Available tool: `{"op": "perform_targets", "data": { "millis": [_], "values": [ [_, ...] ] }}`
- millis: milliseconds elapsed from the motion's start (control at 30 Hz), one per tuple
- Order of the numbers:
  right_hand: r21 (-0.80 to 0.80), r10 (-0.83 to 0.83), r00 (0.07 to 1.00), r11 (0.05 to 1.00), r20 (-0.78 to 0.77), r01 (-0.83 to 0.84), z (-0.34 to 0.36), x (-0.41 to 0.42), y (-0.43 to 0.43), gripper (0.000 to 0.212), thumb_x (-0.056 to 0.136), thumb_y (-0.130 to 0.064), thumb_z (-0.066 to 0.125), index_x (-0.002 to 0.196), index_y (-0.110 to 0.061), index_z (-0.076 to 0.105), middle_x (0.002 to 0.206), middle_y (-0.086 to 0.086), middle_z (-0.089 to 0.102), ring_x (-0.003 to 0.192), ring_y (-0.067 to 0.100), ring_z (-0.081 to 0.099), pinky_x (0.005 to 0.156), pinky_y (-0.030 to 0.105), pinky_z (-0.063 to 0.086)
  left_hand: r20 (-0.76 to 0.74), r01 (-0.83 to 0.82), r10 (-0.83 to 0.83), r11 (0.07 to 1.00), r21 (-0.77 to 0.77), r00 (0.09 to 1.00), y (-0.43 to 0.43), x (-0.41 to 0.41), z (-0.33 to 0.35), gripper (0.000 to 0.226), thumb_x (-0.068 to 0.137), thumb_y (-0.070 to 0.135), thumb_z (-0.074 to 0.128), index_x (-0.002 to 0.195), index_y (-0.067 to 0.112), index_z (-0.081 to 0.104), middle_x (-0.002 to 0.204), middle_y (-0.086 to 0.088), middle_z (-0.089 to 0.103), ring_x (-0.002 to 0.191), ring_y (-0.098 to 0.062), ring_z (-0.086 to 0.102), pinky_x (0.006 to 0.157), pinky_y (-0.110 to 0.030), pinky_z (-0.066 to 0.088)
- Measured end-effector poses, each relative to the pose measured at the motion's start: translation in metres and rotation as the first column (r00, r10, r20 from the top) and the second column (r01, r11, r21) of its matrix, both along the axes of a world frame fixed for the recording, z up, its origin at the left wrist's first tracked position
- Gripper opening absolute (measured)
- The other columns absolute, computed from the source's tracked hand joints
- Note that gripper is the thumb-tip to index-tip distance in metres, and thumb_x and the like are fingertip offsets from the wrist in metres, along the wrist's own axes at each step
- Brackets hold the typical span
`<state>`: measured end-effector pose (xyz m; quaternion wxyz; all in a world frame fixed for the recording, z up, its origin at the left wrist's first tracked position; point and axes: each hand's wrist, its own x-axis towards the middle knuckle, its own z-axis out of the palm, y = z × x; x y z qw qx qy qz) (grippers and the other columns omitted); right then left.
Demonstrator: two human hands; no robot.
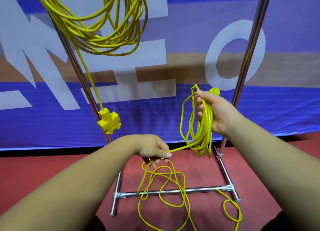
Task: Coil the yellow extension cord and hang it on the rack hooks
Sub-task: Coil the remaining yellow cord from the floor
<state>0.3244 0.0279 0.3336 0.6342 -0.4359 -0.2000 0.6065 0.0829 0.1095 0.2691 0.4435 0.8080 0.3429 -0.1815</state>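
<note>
Loose yellow extension cord [166, 184] lies in tangled loops on the red floor [52, 166], draped over the rack's [173, 191] bottom crossbar, one loop trailing out past the right foot. Left hand [152, 148] low, thumb and fingers pinching a single strand; that strand runs taut up and right to the bundle. Right hand [214, 111] higher, fingers closed around a small coil of several loops hanging below the fist; a yellow plug end pokes out above the hand. Behind: two chrome uprights. A second, bigger coiled cord [107, 28] hangs near the top of the rack, hooks out of view; its yellow multi-outlet block [109, 122] dangles beside the left upright. Blue banner [173, 109] with large pale letters at back.
</note>
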Motion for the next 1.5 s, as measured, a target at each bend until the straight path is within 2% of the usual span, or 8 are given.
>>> {"op": "perform_targets", "data": {
  "millis": [200,433,600,867,1067,1167,1300,1500],
  "values": [
    [-0.029,0.055,0.998,0.998,-0.042,-0.056,0.003,-0.002,-0.003,0.014,0.101,-0.022,0.060,0.088,-0.018,0.062,0.061,-0.011,0.047,0.038,0.002,0.036,0.036,0.017,0.032,0.132,-0.085,0.048,0.952,0.293,0.990,0.021,-0.002,0.008,0.034,0.091,0.054,0.074,0.092,0.020,0.070,0.064,0.007,0.059,0.057,-0.014,0.054,0.058,-0.025,0.046],
    [-0.042,0.066,0.994,0.997,-0.091,-0.070,0.013,0.003,-0.009,0.018,0.103,-0.026,0.060,0.087,-0.016,0.062,0.057,-0.012,0.038,0.033,0.002,0.030,0.032,0.017,0.023,-0.196,0.080,0.014,0.882,0.464,0.980,0.053,-0.035,-0.017,0.006,0.093,0.029,0.071,0.098,0.025,0.072,0.095,0.006,0.075,0.085,-0.013,0.067,0.079,-0.028,0.052],
    [-0.033,0.126,0.990,0.991,-0.058,-0.128,0.018,0.016,-0.017,0.020,0.103,-0.026,0.057,0.087,-0.015,0.062,0.056,-0.012,0.036,0.032,0.002,0.029,0.031,0.017,0.021,-0.388,0.113,0.164,0.793,0.599,0.907,0.067,-0.059,-0.024,0.018,0.100,0.036,0.062,0.105,0.021,0.069,0.108,-0.004,0.072,0.092,-0.022,0.058,0.075,-0.029,0.043],
    [-0.113,0.192,0.978,0.977,0.077,-0.183,0.013,0.022,-0.019,0.018,0.104,-0.025,0.056,0.088,-0.016,0.061,0.058,-0.011,0.037,0.035,0.002,0.026,0.031,0.018,0.021,-0.083,-0.210,0.299,0.817,0.537,0.951,0.067,-0.042,-0.013,0.043,0.102,0.056,0.056,0.086,0.017,0.066,0.072,-0.001,0.077,0.071,-0.017,0.071,0.071,-0.029,0.052],
    [-0.161,0.203,0.904,0.975,0.376,-0.152,0.002,0.014,-0.016,0.026,0.096,-0.028,0.074,0.076,-0.022,0.058,0.062,-0.007,0.036,0.043,0.007,0.023,0.039,0.021,0.019,0.300,-0.392,0.318,0.890,0.232,0.899,0.042,-0.016,0.019,0.042,0.096,0.055,0.066,0.084,0.014,0.064,0.061,-0.010,0.054,0.055,-0.024,0.059,0.067,-0.040,0.062],
    [-0.165,0.172,0.875,0.980,0.453,-0.107,-0.003,0.013,-0.013,0.029,0.095,-0.020,0.073,0.076,-0.021,0.051,0.060,-0.004,0.035,0.043,0.010,0.024,0.040,0.022,0.023,0.295,-0.267,0.181,0.920,0.287,0.938,0.027,-0.010,0.041,0.034,0.099,0.054,0.059,0.090,0.024,0.074,0.072,0.005,0.053,0.066,-0.014,0.046,0.068,-0.030,0.046],
    [-0.197,0.174,0.825,0.977,0.537,-0.078,-0.009,0.012,-0.012,0.031,0.093,-0.014,0.072,0.073,-0.017,0.050,0.055,-0.003,0.037,0.040,0.012,0.028,0.042,0.022,0.026,0.218,-0.067,-0.011,0.935,0.349,0.976,0.020,-0.007,0.053,0.038,0.082,0.016,0.046,0.085,0.031,0.080,0.085,0.010,0.056,0.078,-0.016,0.049,0.078,-0.036,0.044],
    [-0.227,0.217,0.792,0.969,0.571,-0.101,-0.015,0.013,-0.012,0.029,0.092,-0.014,0.074,0.074,-0.015,0.050,0.055,-0.001,0.038,0.041,0.013,0.032,0.043,0.025,0.032,0.214,-0.111,-0.076,0.662,0.742,0.974,0.026,-0.005,0.040,0.055,0.087,-0.007,0.049,0.078,0.039,0.079,0.124,0.014,0.047,0.120,-0.014,0.037,0.100,-0.042,0.043]
  ]
}}
